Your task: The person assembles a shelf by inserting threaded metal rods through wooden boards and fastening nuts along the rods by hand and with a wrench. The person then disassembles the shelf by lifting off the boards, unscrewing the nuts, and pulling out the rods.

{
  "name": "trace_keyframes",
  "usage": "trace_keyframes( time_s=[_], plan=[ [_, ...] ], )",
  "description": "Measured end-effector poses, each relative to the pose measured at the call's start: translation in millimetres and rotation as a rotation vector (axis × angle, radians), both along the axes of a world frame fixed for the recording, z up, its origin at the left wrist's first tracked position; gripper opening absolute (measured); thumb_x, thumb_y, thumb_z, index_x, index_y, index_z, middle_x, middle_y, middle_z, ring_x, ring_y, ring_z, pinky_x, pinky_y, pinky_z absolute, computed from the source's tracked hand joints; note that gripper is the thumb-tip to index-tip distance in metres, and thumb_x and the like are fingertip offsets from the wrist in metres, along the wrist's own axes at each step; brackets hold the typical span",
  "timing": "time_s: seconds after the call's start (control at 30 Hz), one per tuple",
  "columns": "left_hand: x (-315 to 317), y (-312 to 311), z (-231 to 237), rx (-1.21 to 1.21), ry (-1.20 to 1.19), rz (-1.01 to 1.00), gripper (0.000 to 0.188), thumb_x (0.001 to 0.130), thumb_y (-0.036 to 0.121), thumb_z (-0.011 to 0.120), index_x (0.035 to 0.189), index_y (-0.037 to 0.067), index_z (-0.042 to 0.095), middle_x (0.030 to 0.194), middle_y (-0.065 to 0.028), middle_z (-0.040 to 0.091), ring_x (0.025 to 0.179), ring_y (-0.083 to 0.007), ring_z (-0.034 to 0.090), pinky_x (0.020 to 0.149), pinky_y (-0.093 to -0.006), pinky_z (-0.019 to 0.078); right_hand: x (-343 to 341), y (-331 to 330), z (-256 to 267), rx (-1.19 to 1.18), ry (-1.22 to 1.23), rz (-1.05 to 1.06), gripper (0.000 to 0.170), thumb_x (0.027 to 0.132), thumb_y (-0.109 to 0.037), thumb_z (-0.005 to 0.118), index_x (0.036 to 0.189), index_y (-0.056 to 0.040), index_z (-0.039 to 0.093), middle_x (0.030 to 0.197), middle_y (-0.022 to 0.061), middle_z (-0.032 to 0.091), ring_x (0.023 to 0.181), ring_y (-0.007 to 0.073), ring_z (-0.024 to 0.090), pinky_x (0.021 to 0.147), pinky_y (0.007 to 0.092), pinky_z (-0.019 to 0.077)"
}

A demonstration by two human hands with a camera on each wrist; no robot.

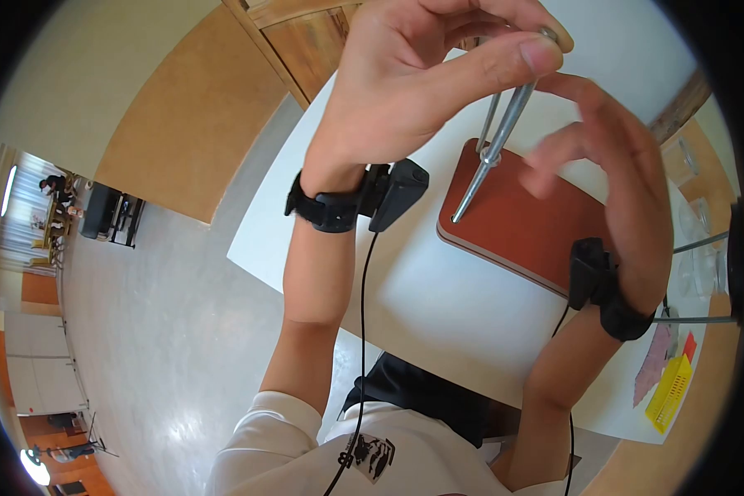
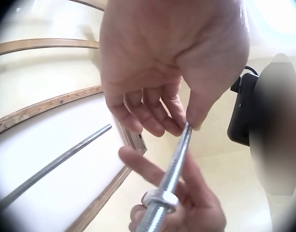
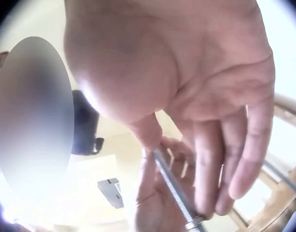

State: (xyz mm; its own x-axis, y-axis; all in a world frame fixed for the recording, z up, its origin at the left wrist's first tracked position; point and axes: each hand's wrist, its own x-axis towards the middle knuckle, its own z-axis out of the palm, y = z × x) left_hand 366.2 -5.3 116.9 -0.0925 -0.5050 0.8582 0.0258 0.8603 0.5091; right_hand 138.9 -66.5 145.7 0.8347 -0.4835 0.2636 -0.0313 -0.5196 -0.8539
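A threaded metal rod (image 1: 512, 116) slants up from the corner of a reddish-brown slab (image 1: 521, 223) with rounded corners. Partway along it sits a hex nut (image 2: 160, 199). My left hand (image 1: 422, 91) pinches the rod's top end between thumb and fingers. Loosely bent and apart, the fingers of my right hand (image 1: 628, 157) are beside the upper rod, slightly blurred in the head view. The left wrist view has the right hand behind the rod, above the nut. A second metal rod (image 2: 56, 169) stands farther back.
The slab lies on a white table (image 1: 397, 281). Along the right side are clear containers (image 1: 698, 219), a yellow basket (image 1: 670, 394) and a pinkish cloth (image 1: 655, 364). Black cables hang from both wrist cameras. A wooden chair (image 1: 306, 50) stands beyond the table.
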Motion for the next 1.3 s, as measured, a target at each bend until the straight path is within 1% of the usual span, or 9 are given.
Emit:
trace_keyframes(
  time_s=[0.1,0.17,0.3,0.5,0.7,0.87,1.07,1.2,1.3],
  plan=[
    [1,3,1,0.088,0.022,0.076,0.020,0.096,0.004,0.072,0.115,0.001,0.070,0.112,-0.0079,0.070,0.107,-0.0147,0.064,0.098,-0.0336,0.0498,-4,-9,4,0.124,0.095,0.007,0.066,0.108,-0.051,0.038,0.142,0.0045,0.053,0.113,0.0166,0.075,0.113,0.0197,0.068,0.104,0.0348,0.0451],
    [-1,2,0,0.080,0.053,0.052,0.019,0.096,0.005,0.072,0.114,0.002,0.070,0.112,-0.0081,0.071,0.106,-0.0149,0.064,0.097,-0.0337,0.0501,8,6,-4,-0.035,-0.185,-0.016,0.066,0.109,-0.050,0.038,0.139,0.0064,0.055,0.107,0.0163,0.076,0.109,0.0205,0.070,0.103,0.0353,0.0462],
    [-5,15,10,0.132,-0.019,0.164,0.019,0.096,0.005,0.073,0.114,0.002,0.071,0.111,-0.0082,0.071,0.106,-0.0152,0.064,0.097,-0.0337,0.0503,19,18,-16,0.026,-0.247,0.018,0.064,0.109,-0.049,0.037,0.137,0.0053,0.057,0.105,0.0157,0.076,0.106,0.0212,0.070,0.101,0.0346,0.0470],
    [-3,4,3,-0.001,-0.003,0.085,0.020,0.096,0.006,0.073,0.116,0.002,0.071,0.111,-0.0083,0.071,0.105,-0.0158,0.065,0.095,-0.0342,0.0511,0,-12,2,0.131,0.057,0.116,0.061,0.110,-0.045,0.037,0.139,0.0053,0.055,0.115,0.0175,0.074,0.109,0.0234,0.070,0.102,0.0368,0.0474],
    [-10,20,11,0.163,0.055,0.111,0.020,0.096,0.005,0.073,0.115,0.002,0.070,0.111,-0.0086,0.071,0.104,-0.0163,0.065,0.095,-0.0351,0.0515,15,18,-14,0.034,-0.254,-0.004,0.060,0.110,-0.045,0.035,0.135,0.0043,0.059,0.103,0.0138,0.074,0.096,0.0161,0.069,0.095,0.0323,0.0491],
    [-6,5,0,0.043,0.030,0.070,0.020,0.096,0.007,0.073,0.115,0.001,0.071,0.111,-0.0089,0.071,0.103,-0.0159,0.065,0.094,-0.0344,0.0515,-7,-14,11,0.096,0.139,0.173,0.065,0.110,-0.048,0.036,0.144,0.0045,0.051,0.113,0.0166,0.074,0.106,0.0220,0.070,0.100,0.0350,0.0477],
    [-2,7,3,0.084,0.023,0.089,0.020,0.096,0.006,0.072,0.115,0.001,0.070,0.112,-0.0093,0.070,0.105,-0.0155,0.065,0.094,-0.0343,0.0515,10,16,-18,0.075,-0.274,0.003,0.073,0.108,-0.053,0.037,0.150,0.0065,0.043,0.140,0.0224,0.060,0.121,0.0308,0.065,0.111,0.0411,0.0417],
    [-8,19,11,0.323,0.144,0.043,0.020,0.097,0.006,0.072,0.116,0.000,0.070,0.113,-0.0090,0.070,0.104,-0.0144,0.065,0.093,-0.0325,0.0520,7,27,-9,0.184,-0.182,0.110,0.072,0.109,-0.053,0.036,0.152,0.0043,0.041,0.146,0.0236,0.054,0.124,0.0330,0.063,0.112,0.0459,0.0412],
    [-5,5,3,0.012,0.017,0.043,0.020,0.097,0.006,0.072,0.116,0.000,0.070,0.111,-0.0088,0.070,0.102,-0.0141,0.065,0.091,-0.0307,0.0526,4,1,-5,0.219,-0.161,0.045,0.069,0.110,-0.052,0.031,0.151,0.0015,0.043,0.144,0.0236,0.056,0.124,0.0344,0.063,0.112,0.0461,0.0424]
  ],
)
